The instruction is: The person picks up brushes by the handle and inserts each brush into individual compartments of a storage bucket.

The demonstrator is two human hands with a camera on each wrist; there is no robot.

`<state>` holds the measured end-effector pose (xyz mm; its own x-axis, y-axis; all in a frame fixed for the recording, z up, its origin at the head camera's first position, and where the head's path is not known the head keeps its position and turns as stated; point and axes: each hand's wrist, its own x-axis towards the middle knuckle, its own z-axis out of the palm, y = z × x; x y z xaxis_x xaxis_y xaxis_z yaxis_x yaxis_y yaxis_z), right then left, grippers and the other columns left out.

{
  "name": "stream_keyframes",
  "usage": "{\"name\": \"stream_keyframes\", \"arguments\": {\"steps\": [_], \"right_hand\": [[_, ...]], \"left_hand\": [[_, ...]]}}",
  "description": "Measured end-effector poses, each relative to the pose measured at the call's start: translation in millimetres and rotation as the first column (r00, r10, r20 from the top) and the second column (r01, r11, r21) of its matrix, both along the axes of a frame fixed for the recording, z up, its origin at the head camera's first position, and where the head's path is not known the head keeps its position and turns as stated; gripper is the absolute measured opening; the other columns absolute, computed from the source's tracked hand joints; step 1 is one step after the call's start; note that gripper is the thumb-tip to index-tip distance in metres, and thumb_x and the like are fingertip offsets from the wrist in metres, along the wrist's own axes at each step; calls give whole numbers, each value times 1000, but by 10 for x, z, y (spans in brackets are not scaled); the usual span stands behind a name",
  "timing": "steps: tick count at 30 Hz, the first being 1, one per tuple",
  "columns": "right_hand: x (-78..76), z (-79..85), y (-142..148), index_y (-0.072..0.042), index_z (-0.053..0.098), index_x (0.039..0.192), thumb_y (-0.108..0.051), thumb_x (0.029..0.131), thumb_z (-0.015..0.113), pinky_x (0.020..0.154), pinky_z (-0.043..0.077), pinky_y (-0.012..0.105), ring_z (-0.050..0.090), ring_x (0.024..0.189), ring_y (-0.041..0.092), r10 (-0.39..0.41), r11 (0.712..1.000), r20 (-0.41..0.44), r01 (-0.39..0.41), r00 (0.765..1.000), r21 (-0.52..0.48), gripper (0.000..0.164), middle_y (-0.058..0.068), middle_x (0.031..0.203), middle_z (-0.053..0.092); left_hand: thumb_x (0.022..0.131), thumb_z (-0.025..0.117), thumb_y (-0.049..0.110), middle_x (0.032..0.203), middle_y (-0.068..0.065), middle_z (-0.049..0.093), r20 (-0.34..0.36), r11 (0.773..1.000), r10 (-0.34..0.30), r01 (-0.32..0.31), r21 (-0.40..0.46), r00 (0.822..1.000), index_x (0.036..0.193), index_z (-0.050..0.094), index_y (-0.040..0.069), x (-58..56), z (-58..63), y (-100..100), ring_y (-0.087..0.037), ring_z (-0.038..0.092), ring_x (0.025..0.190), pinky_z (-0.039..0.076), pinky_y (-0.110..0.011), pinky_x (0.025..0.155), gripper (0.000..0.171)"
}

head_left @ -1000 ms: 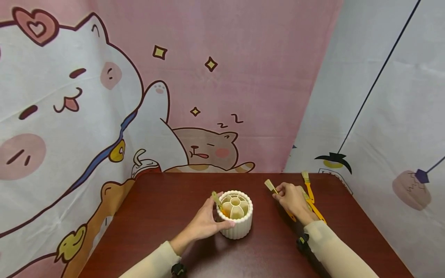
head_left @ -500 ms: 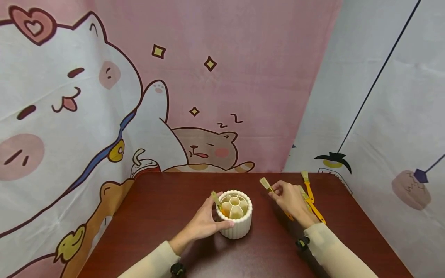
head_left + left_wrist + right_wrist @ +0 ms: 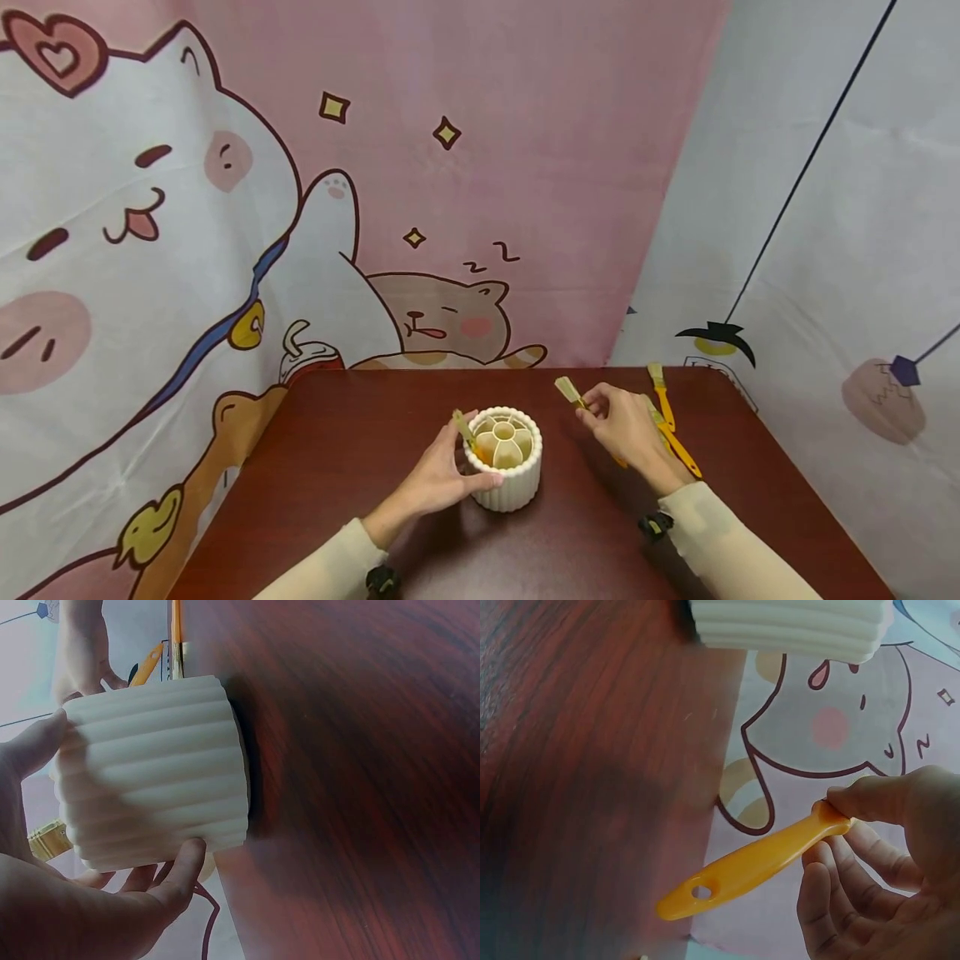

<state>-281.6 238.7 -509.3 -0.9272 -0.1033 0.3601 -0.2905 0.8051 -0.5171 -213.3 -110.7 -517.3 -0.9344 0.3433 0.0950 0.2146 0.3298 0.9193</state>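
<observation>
A round, ribbed white holder [image 3: 517,492] with petal-shaped compartments stands on the table, and my left hand [image 3: 438,479] grips its left side. In the left wrist view, thumb and fingers curve around the holder's ribbed wall [image 3: 150,765]. One paintbrush [image 3: 462,427] leans in a left compartment, bristles up. My right hand [image 3: 626,429] pinches a second paintbrush [image 3: 567,389] to the right of the holder, its bristles pointing up and left. The right wrist view shows this brush's yellow handle [image 3: 742,870] slanting down from thumb and fingers, its bristles hidden by the hand.
Two more yellow-handled paintbrushes lie on the table's right side: one at the back [image 3: 662,396] and one [image 3: 678,446] partly behind the right hand. The dark red table [image 3: 337,467] meets a cartoon-printed cloth [image 3: 555,183] at its back edge.
My right hand has moved slightly left and up with the paintbrush, nearer the holder. The left hand keeps its grip on the holder. The head view has shifted a little.
</observation>
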Motion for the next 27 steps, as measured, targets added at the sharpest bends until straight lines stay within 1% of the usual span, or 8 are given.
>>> {"name": "stream_keyframes", "arguments": {"steps": [5, 10, 12, 16, 18, 23, 25, 27], "right_hand": [[32, 86, -27, -10, 81, 106, -19, 97, 96, 68, 55, 26, 69, 76, 11, 7, 1000, -31, -8, 1000, -11, 20, 1, 90, 82], [82, 146, -58, -11, 81, 107, -21, 98, 95, 69, 56, 26, 71, 79, 10, 17, 1000, -38, -17, 999, -15, 20, 1, 92, 82], [103, 172, -76, -11, 81, 107, -22, 99, 95, 70, 57, 26, 72, 80, 10, 19, 1000, -42, -20, 999, -14, 19, 0, 92, 82], [160, 248, -133, -12, 81, 107, -21, 99, 95, 72, 59, 25, 73, 82, 10, 27, 999, -46, -28, 999, -26, 19, 0, 94, 83], [198, 284, -171, -12, 81, 108, -21, 99, 95, 73, 60, 25, 73, 82, 10, 32, 999, -47, -34, 998, -38, 19, 0, 94, 82], [299, 345, -255, -11, 81, 108, -19, 99, 95, 74, 61, 23, 73, 82, 9, 48, 996, -65, -53, 997, -76, 19, 1, 95, 82], [345, 371, -281, -11, 81, 107, -18, 99, 95, 74, 61, 23, 73, 81, 9, 53, 994, -78, -60, 996, -91, 18, 1, 95, 82], [387, 399, -302, -11, 81, 107, -17, 99, 96, 73, 61, 23, 73, 81, 8, 59, 992, -90, -68, 994, -105, 18, 1, 95, 82]], "left_hand": [[90, 104, 29, 163, -23, 58, -8, 999, 10, -10, -35, 1000, 178, 37, 8, -46, 3, -1, -35, 72, 140, 65, -38, 108, 113], [90, 104, 25, 164, -24, 57, -10, 1000, 14, -14, -19, 1000, 178, 38, 9, -28, 11, 5, -38, 71, 142, 66, -49, 111, 111], [90, 104, 25, 165, -24, 57, -10, 1000, 13, -13, -13, 1000, 178, 38, 9, -19, 14, 9, -38, 71, 142, 66, -50, 111, 111], [90, 104, 26, 165, -24, 57, -14, 1000, 11, -11, -19, 1000, 178, 37, 9, -24, 8, 10, -37, 72, 141, 66, -45, 110, 112], [90, 104, 25, 165, -25, 57, -12, 1000, 11, -11, -13, 1000, 178, 37, 8, -17, 10, 8, -38, 72, 141, 67, -47, 111, 112], [90, 103, 19, 165, -27, 56, 9, 999, 6, -7, 37, 1000, 178, 37, 5, 17, 17, 6, -41, 71, 141, 65, -57, 113, 111], [90, 103, 18, 166, -28, 56, 14, 999, 2, -3, 54, 1000, 178, 37, 5, 26, 17, 7, -42, 72, 141, 65, -59, 113, 111], [90, 103, 18, 166, -28, 55, 16, 998, 0, -1, 58, 1000, 177, 37, 5, 32, 19, 10, -42, 72, 140, 66, -57, 112, 111]]}}
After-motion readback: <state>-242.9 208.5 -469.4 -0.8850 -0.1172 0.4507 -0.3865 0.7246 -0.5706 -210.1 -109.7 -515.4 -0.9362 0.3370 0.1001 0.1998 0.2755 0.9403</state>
